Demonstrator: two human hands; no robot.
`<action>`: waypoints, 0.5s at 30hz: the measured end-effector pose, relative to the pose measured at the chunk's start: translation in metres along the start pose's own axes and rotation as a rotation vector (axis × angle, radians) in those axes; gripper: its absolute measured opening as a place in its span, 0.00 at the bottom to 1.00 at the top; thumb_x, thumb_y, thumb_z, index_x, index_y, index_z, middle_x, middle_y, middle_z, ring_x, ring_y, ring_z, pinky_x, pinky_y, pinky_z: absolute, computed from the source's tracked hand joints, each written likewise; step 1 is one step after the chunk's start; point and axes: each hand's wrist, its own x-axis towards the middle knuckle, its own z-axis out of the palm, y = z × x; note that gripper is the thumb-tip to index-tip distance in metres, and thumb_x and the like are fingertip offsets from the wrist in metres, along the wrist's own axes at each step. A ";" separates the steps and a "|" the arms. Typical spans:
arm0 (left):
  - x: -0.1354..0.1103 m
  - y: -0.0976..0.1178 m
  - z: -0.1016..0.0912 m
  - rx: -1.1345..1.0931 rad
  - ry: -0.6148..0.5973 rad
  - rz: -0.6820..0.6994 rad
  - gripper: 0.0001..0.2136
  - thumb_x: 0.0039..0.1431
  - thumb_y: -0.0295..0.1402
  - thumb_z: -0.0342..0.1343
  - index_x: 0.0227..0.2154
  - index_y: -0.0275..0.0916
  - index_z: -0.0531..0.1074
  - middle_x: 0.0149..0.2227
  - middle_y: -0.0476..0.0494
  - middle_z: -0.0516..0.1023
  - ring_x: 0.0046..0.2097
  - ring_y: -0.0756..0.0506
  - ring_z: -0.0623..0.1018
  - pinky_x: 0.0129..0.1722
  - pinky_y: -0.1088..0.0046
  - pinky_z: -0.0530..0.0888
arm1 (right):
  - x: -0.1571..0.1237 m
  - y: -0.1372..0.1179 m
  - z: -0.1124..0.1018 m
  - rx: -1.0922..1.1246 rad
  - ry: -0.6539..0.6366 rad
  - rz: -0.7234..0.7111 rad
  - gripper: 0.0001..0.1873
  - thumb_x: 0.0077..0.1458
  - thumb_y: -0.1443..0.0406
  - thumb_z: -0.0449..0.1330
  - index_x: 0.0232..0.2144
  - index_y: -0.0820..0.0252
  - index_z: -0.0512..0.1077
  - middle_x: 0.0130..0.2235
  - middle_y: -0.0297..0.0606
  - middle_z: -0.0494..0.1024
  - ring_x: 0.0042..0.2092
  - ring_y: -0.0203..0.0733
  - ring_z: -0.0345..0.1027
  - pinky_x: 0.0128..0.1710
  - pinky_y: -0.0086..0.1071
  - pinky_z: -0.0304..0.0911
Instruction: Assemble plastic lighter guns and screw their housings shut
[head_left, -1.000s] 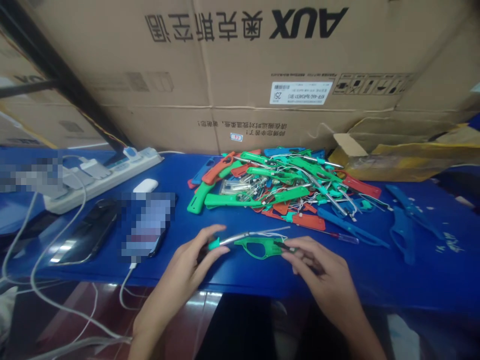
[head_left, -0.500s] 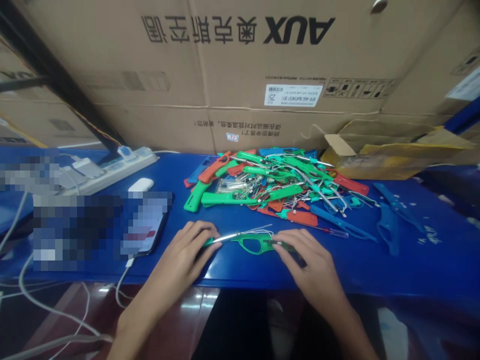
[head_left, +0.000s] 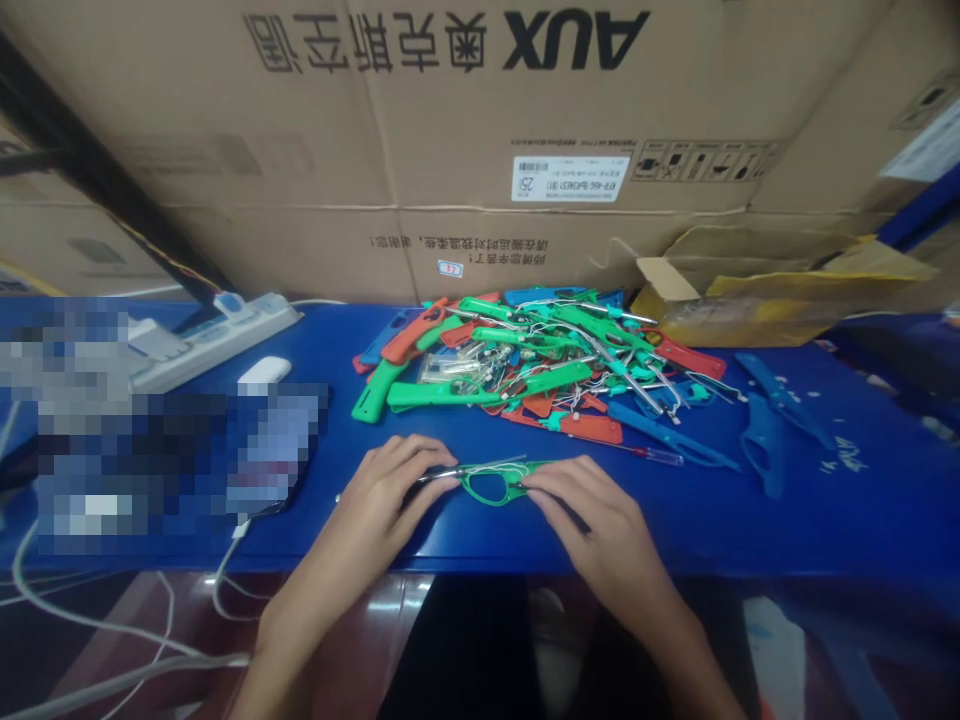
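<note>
At the near edge of a glossy blue table [head_left: 750, 530], the left hand [head_left: 390, 490] pinches the metal tip and the right hand [head_left: 592, 515] grips the handle of a green plastic looped tool [head_left: 491, 482] trailing thin wire. At 12 o'clock lies a tangled pile of plastic parts [head_left: 540, 370]; bare tabletop opens at 3 o'clock.
</note>
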 end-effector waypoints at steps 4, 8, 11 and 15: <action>-0.001 -0.006 0.003 0.007 0.060 -0.018 0.11 0.74 0.40 0.50 0.47 0.46 0.77 0.48 0.46 0.80 0.51 0.41 0.76 0.51 0.62 0.67 | -0.001 0.000 -0.001 -0.011 -0.010 -0.022 0.13 0.69 0.69 0.55 0.45 0.55 0.79 0.44 0.38 0.83 0.46 0.43 0.76 0.51 0.38 0.70; 0.001 -0.009 0.003 0.034 0.075 0.025 0.12 0.74 0.40 0.50 0.43 0.46 0.78 0.47 0.47 0.80 0.47 0.42 0.77 0.47 0.63 0.66 | -0.001 0.001 -0.001 -0.029 -0.002 -0.032 0.12 0.69 0.69 0.54 0.44 0.56 0.79 0.44 0.38 0.83 0.46 0.42 0.75 0.49 0.37 0.71; 0.002 -0.008 0.003 0.070 0.083 0.052 0.12 0.74 0.39 0.50 0.42 0.46 0.78 0.45 0.48 0.80 0.45 0.43 0.77 0.45 0.64 0.66 | -0.001 0.002 -0.002 -0.022 0.036 -0.069 0.11 0.69 0.70 0.55 0.44 0.56 0.78 0.43 0.36 0.83 0.45 0.40 0.75 0.49 0.36 0.70; 0.000 -0.005 0.002 0.090 0.052 0.072 0.11 0.74 0.38 0.50 0.41 0.46 0.78 0.44 0.49 0.80 0.44 0.43 0.76 0.45 0.64 0.68 | -0.001 0.003 -0.004 -0.041 0.044 -0.090 0.10 0.68 0.71 0.57 0.43 0.55 0.78 0.43 0.33 0.83 0.44 0.38 0.76 0.54 0.35 0.67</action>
